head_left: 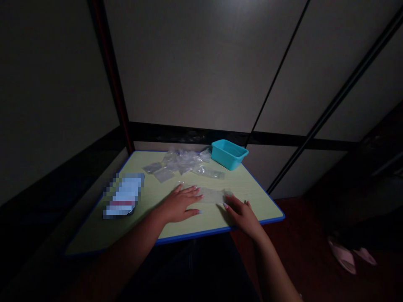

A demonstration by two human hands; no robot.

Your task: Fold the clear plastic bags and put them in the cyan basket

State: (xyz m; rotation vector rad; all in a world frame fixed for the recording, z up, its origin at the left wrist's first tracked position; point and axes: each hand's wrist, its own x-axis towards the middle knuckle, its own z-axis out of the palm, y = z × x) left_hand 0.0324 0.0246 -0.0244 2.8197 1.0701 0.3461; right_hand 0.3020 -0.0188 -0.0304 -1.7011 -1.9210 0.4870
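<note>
My left hand (180, 204) lies flat, fingers spread, on the left end of a clear plastic bag (212, 195) on a small pale green table (147, 201). At the bag's right end, my right hand (242, 214) touches it with the fingertips, seemingly pinching its edge. A loose pile of several more clear bags (182, 164) lies at the table's far side. Right of the pile stands a turquoise plastic bin (228, 154), near the far right corner.
A blurred white packet (123, 196) lies on the table's left side. Grey wall panels rise just behind the table. A red-brown floor lies to the right, with a pair of pink slippers (349, 253) on it. The room is dim.
</note>
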